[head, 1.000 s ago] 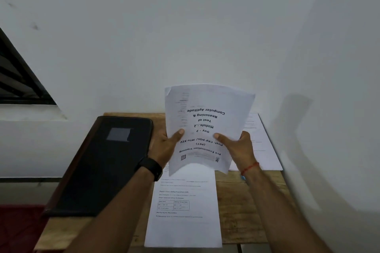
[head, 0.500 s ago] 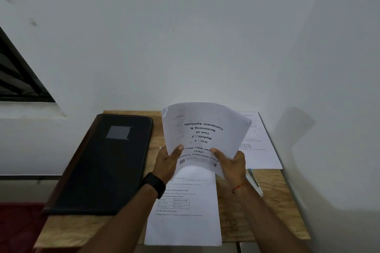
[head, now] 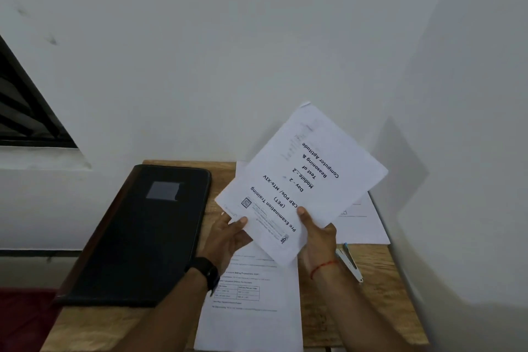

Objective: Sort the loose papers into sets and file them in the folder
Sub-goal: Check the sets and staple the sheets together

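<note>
The left grip (head: 228, 234) and the right grip (head: 317, 240) are both pinching the lower edge of a set of papers (head: 300, 180), holding it tilted above the desk (head: 385, 308). The black folder (head: 143, 237) is lying closed left of the left grip. One sheet (head: 251, 314) is lying under both grips, and a pen (head: 350, 263) is lying just right of the right grip.

folder (head: 137, 237) left on table (head: 380, 294), papers (head: 251, 308) right
</note>
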